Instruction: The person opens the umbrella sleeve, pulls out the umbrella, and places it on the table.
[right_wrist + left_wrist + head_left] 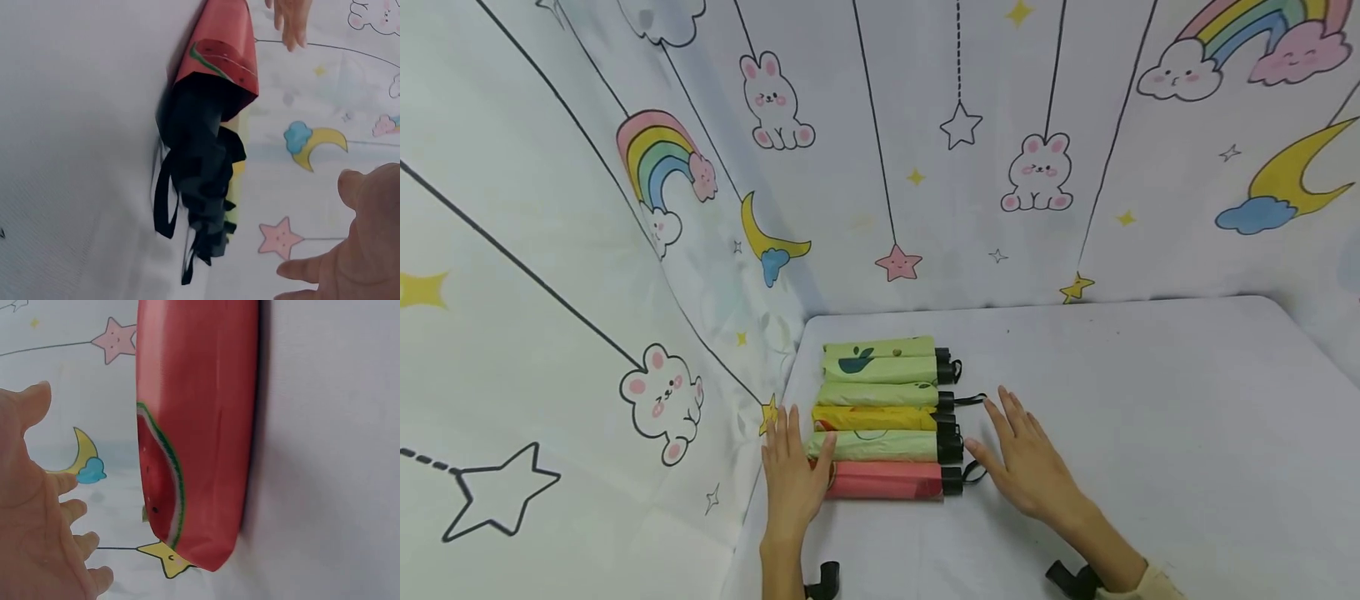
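Observation:
Several folded umbrellas lie side by side in a row, their black handles all at the right. Nearest me is a red umbrella (887, 481) with a watermelon print; beyond it come a light green umbrella (880, 447), a yellow umbrella (876, 418) and more green ones (880, 369). My left hand (796, 475) is at their left ends, fingers straight, partly covering the red one's end; whether it touches cannot be told. Beside the handles, my right hand (1026, 467) spreads its fingers and holds nothing. The red umbrella's black handle (194, 112) and wrist straps show in the right wrist view.
The umbrellas lie on a white-covered table (1150, 417), near its left edge. A white curtain (850, 200) printed with rabbits, stars and rainbows hangs behind and along the left side. Black wrist mounts (829, 579) show below my hands.

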